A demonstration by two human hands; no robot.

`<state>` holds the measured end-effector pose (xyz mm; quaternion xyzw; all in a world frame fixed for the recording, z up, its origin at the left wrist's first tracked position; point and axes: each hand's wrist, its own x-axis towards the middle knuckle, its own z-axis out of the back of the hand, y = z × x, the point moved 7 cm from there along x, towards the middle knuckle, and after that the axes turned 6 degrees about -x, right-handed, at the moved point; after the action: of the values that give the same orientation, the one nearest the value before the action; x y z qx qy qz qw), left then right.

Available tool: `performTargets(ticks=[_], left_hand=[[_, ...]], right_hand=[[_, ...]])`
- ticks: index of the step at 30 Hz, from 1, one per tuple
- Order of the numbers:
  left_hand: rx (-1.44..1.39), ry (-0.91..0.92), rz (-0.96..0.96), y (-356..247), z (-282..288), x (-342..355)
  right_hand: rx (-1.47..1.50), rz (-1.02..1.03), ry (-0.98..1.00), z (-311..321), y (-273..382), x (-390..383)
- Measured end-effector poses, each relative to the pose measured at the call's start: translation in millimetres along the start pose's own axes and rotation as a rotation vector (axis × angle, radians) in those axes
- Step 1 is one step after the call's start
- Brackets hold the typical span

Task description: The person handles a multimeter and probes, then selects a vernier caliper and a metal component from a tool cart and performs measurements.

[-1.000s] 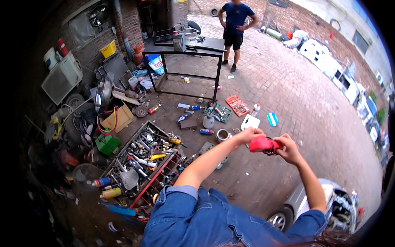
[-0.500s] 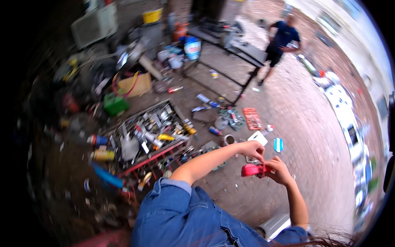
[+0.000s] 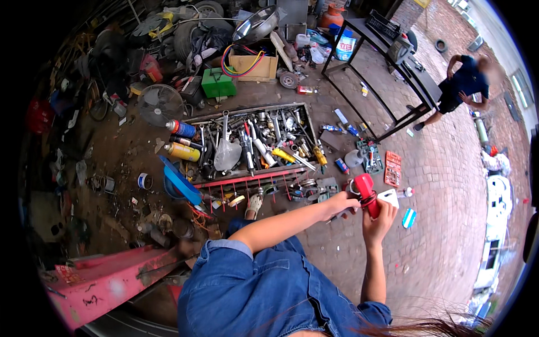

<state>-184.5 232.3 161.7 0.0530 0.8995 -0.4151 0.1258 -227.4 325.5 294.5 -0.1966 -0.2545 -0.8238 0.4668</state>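
Note:
A red object (image 3: pixel 364 185) with dark cord wrapped round it is upright in front of me. My right hand (image 3: pixel 377 222) grips its lower end. My left hand (image 3: pixel 342 205) is just left of it, fingers closed on what looks like the dark cord, with a thin loose end hanging below; the exact grip is partly hidden. Behind the red object lies a white flat item (image 3: pixel 387 199). Left of my hands, a low metal tray (image 3: pixel 307 121) full of wrenches and loose tools stands on the ground (image 3: pixel 443 236).
A black metal table (image 3: pixel 426 84) stands at upper right, a person (image 3: pixel 469 81) in dark clothes beside it. Clutter surrounds a green box (image 3: pixel 219 82), a fan (image 3: pixel 160 104), spray cans (image 3: pixel 181 151) and a blue plastic piece (image 3: pixel 179 182). A pink metal beam (image 3: pixel 112 286) is at lower left.
The view has swung left and down, showing the tool tray more fully and the pink beam. The red object has turned upright in my hands. The person has bent forward beside the table.

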Motion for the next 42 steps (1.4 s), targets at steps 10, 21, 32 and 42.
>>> performTargets(ticks=[10, 21, 32, 42], left_hand=[[0.090, 0.144, 0.002, -36.5, 67.7, -34.6], [0.406, 0.069, 0.076, -45.2, 133.8, -66.4], [0.286, -0.329, -0.208, -37.8, 279.7, -122.8], [0.749, -1.552, -0.311, -125.1, 586.1, -183.9]], right_hand=[[0.551, -0.299, 0.231, -75.4, 17.8, 8.9], [1.170, -0.865, 0.716, -170.1, 34.7, -25.4], [1.513, -1.026, 0.465, -162.2, 27.2, -51.3], [1.253, -1.163, 0.266, -97.0, -10.4, -57.9]])
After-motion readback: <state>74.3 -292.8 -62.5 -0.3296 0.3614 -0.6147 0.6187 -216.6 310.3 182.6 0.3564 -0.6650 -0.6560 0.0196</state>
